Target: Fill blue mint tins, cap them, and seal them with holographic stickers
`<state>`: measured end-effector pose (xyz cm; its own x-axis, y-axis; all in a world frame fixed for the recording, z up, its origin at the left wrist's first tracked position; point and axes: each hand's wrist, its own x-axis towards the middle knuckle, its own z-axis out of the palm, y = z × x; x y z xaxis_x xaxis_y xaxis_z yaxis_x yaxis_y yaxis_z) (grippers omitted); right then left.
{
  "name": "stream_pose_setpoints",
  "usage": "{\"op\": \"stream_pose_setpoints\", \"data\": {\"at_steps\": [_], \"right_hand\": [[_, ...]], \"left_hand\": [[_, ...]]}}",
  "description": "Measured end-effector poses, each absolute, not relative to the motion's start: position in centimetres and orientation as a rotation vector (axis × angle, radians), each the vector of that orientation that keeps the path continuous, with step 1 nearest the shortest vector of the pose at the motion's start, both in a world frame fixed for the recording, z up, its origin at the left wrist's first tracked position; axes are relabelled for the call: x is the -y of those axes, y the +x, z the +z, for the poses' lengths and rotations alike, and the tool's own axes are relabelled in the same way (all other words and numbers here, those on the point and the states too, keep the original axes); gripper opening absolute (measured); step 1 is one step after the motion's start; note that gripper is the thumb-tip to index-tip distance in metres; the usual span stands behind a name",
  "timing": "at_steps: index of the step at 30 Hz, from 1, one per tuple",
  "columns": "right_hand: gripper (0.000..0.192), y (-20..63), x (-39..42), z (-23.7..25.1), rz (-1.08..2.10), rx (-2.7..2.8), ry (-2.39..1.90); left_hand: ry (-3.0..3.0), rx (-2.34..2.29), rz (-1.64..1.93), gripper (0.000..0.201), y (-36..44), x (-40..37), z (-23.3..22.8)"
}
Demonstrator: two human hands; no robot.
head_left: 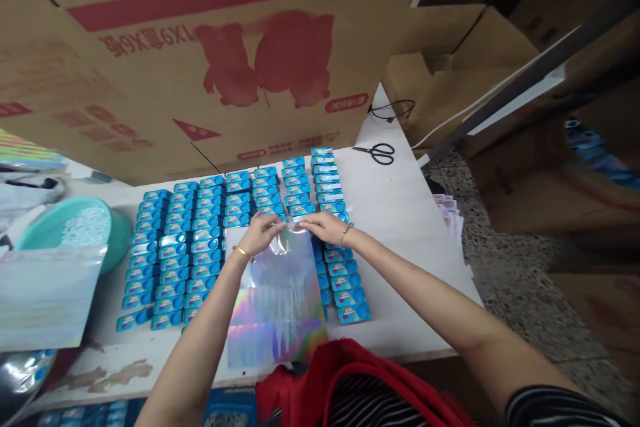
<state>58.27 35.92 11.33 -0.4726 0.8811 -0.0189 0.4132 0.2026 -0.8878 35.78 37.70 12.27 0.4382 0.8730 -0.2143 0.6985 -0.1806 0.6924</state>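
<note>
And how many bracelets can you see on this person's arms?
2: a gold bracelet at the wrist of the left hand, and a thin bracelet at the right hand's wrist.

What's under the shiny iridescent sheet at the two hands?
Small blue packs show in rows along both sides of the iridescent sheet and beyond its top edge. Whatever lies beneath its middle is covered, so whether the rows continue there cannot be told.
</note>
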Motion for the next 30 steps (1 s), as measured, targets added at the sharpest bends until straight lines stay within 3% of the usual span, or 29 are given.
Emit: {"op": "stream_pose_setpoints", "data": {"at_steps": [6, 10, 16, 24, 30], "right_hand": [[0.051, 58.1, -39.0, 6.9, 1.362, 1.538, -1.325], [0.056, 57.5, -39.8, 5.0, 1.420, 1.344, -1.408], [0.063, 57.2, -40.3, 3.6, 1.443, 1.269, -1.461], [0.061, 57.4, -40.3, 3.0, 1.613, 1.168, -1.521], [0.058, 57.5, -40.6, 2.7, 1.671, 1.187, -1.559]], "left_hand": [[2.171, -1.443, 0.302, 0.023, 37.5, -40.9, 9.6], [2.435, -1.368, 0.417, 0.033, 39.9, -41.1, 8.4], [2.561, -1.426, 0.276, 0.029, 42.1, -40.9, 7.3], [2.567, -1.390, 0.271, 0.029, 42.5, -39.4, 6.5], [2.427, -1.371, 0.453, 0.015, 43.0, -34.3, 8.1]]}}
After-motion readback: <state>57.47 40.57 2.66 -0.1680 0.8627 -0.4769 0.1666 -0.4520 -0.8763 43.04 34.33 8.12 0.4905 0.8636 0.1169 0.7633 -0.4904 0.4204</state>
